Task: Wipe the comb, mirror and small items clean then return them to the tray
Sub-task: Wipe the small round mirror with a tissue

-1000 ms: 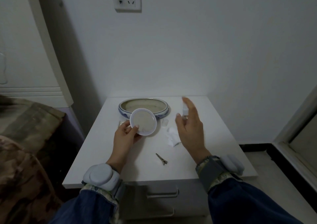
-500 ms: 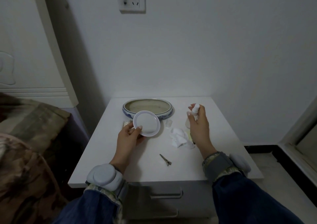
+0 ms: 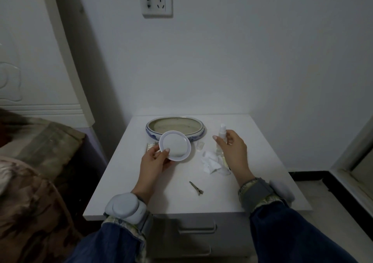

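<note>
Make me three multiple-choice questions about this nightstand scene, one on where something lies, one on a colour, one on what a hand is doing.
1. Where does the hair clip lie?
A. in the tray
B. on the tabletop near the front
C. on the floor

2. What colour is the pattern on the tray?
A. red
B. green
C. blue

3. What is the left hand doing?
A. holding the round mirror
B. resting flat
C. pulling the drawer

Answers: 1 B, the clip sits on bare tabletop between the arms. 2 C, blue marks show on the outer wall. 3 A, thumb and fingers grip the mirror's rim.

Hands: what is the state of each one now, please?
Left hand: holding the round mirror.
Right hand: holding the spray bottle.
</note>
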Demonstrator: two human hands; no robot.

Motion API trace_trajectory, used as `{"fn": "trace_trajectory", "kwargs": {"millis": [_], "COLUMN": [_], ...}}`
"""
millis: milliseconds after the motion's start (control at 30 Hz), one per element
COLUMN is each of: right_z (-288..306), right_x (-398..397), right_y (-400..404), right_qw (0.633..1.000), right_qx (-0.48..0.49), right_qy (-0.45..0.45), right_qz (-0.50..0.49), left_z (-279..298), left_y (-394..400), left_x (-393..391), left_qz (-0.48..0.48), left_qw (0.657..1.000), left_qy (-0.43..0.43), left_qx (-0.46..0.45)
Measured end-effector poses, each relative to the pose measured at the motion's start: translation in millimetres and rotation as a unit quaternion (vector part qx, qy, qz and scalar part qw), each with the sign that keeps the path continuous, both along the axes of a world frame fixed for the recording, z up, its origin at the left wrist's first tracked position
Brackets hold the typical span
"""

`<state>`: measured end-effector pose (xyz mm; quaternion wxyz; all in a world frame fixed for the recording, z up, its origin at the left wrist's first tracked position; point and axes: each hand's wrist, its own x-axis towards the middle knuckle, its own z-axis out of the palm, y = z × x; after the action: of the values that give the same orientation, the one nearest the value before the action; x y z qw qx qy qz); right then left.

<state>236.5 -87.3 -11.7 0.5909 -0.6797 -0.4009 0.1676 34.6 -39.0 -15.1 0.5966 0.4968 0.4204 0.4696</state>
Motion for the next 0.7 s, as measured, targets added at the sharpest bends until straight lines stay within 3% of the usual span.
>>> {"fn": "trace_trajectory", "kwargs": {"millis": [167, 300, 400, 567, 700], "right_z": [3, 9, 15, 14, 10], "right_x": [0, -3, -7, -12, -13], "right_y": [-4, -9, -13, -17, -21], "right_qw": [0.999, 0.994, 0.995, 0.982, 0.941], "right_qx": [-0.014, 0.029, 0.031, -0.093, -0.207], "right_qy": [0.031, -0.065, -0.085, -0.147, -0.23], "right_qz": [-0.002, -0.081, -0.05, 0.077, 0.135], "left_z": [1, 1, 1, 0, 2], "left_y": [-1, 0, 0, 2, 0], "left_x": [0, 0, 1, -1, -1], "left_qz": [-0.008, -0.007, -0.005, 0.0, -0.001], "left_qw": [1.0, 1.0, 1.0, 1.0, 1.0], "left_qy": [-0.001, -0.007, -0.008, -0.013, -0.028], "left_qx": [-0.005, -0.004, -0.006, -0.008, -0.011]}}
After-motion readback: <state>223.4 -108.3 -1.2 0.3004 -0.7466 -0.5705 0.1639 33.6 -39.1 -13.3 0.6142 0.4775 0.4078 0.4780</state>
